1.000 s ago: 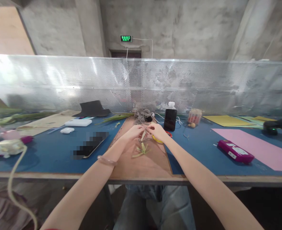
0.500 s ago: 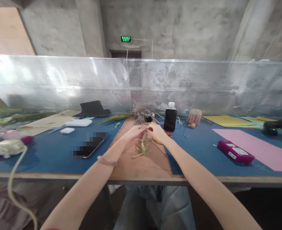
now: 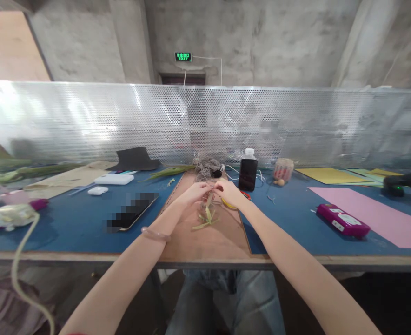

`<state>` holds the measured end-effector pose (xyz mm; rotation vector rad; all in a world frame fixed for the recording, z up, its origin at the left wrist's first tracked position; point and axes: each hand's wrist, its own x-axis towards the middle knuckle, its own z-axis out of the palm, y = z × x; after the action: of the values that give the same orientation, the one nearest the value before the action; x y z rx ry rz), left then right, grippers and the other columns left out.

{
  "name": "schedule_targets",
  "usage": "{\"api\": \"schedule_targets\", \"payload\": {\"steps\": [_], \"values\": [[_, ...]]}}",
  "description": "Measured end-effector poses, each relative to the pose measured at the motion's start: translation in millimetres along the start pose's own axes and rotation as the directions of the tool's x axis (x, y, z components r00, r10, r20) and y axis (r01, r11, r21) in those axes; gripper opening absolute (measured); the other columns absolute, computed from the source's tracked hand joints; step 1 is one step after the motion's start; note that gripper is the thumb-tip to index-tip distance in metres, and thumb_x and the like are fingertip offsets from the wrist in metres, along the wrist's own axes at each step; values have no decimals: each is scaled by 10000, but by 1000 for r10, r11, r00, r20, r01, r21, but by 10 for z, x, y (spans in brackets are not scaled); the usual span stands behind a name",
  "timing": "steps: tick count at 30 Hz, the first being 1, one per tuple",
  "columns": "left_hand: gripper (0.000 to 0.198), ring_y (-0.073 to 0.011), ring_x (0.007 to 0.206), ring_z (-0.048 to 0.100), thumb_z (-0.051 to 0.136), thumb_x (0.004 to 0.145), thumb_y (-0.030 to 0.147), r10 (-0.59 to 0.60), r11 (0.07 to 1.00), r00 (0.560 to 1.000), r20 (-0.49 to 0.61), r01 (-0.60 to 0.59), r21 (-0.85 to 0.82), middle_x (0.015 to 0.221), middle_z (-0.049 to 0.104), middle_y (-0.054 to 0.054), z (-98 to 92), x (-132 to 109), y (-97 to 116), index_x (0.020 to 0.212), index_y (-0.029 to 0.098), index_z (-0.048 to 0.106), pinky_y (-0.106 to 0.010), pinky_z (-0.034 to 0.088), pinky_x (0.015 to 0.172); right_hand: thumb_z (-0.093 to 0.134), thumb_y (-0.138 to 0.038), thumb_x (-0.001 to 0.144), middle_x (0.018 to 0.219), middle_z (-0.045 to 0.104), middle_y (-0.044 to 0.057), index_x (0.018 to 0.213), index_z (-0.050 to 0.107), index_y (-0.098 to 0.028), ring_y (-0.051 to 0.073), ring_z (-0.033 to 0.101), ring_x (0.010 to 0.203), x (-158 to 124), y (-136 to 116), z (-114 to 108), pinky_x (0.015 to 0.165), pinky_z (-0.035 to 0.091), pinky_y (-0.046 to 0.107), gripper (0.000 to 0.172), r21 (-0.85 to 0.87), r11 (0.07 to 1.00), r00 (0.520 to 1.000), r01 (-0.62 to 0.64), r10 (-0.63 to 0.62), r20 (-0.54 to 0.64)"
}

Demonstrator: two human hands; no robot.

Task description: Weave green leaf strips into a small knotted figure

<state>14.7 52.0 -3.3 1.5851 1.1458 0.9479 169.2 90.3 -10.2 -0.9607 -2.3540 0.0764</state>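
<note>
A leaf bundle (image 3: 208, 216), pointing toward six o'clock, appears to be pinched narrowly at its top by the left hand (image 3: 197, 191) and right hand (image 3: 227, 190). Fine fingertip shaping seems underway; next, gentle, steady tension is probably called for.

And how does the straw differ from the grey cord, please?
The straw is yellowish green; the cord is grey. The straw ends in a few spread strips; the cord makes a tangled heap. The straw is at the hands; the cord lies beyond them.
</note>
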Motion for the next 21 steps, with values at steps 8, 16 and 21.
{"api": "schedule_targets", "payload": {"steps": [8,16,21], "values": [[260,-171,833,590,486,854,299,33,997,999,-18,-32,69,1008,586,-68,-26,66,-82,1046,132,537,-362,498,714,482,-291,871,946,594,45,998,556,-128,141,588,786,-20,-37,-38,690,495,327,220,56,998,999,6,-9,52],[251,-185,867,582,489,852,295,119,976,989,-91,-100,191,1034,580,-66,-56,72,-79,1039,139,546,-371,491,738,473,-294,876,967,591,49,1004,556,-135,144,585,805,-27,-70,-37,707,491,334,220,136,990,997,-27,17,75],[254,-182,855,586,491,851,297,170,961,978,-119,-138,240,1020,584,-64,-77,116,-111,1038,134,545,-368,494,728,474,-297,876,944,597,45,999,557,-129,140,590,781,-20,-63,-12,686,498,323,225,220,973,993,-70,47,105]]}}
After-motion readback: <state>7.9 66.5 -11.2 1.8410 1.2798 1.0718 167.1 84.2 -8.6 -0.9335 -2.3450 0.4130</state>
